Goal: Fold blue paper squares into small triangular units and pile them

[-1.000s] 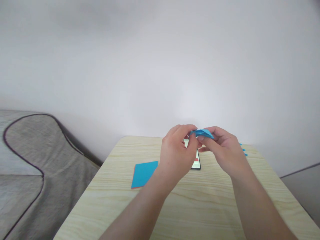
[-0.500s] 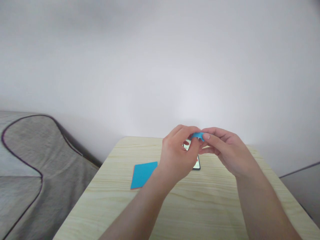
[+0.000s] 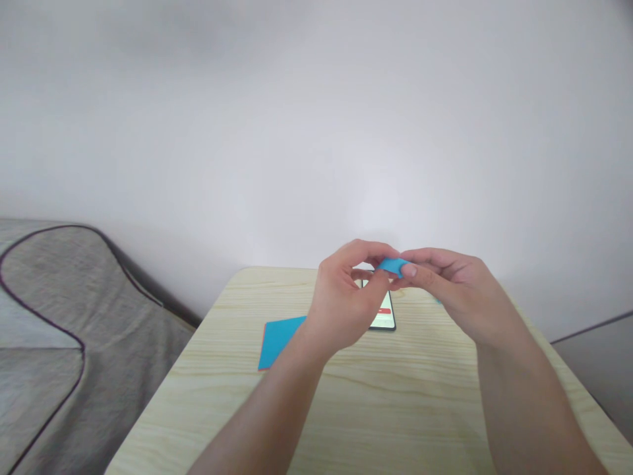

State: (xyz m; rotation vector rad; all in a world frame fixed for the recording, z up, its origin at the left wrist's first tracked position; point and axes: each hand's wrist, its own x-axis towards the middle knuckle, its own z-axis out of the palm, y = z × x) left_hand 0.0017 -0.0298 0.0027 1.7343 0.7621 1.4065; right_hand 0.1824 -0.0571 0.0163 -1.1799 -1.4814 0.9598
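Observation:
A small folded piece of blue paper (image 3: 392, 266) is pinched between both hands, raised above the far part of the table. My left hand (image 3: 346, 297) grips its left end between thumb and fingers. The thumb of my right hand (image 3: 450, 290) presses on its right end, with the fingers behind it. Part of the paper is hidden by the fingertips. Beneath the hands lies a phone (image 3: 384, 318) with a lit screen, partly covered by my left hand. Blue square sheets (image 3: 279, 340) with an orange edge lie left of my left forearm, which overlaps them.
The pale wood-grain table (image 3: 395, 409) stands against a white wall (image 3: 316, 132). A grey fabric-covered piece of furniture (image 3: 99, 316) with dark piping is at the left. Near my right hand, a tiny greenish bit (image 3: 438, 301) shows on the table.
The folded paper now appears flatter and broader between the fingers. My right hand has shifted slightly right, my left slightly left, and more of the phone's lower screen shows.

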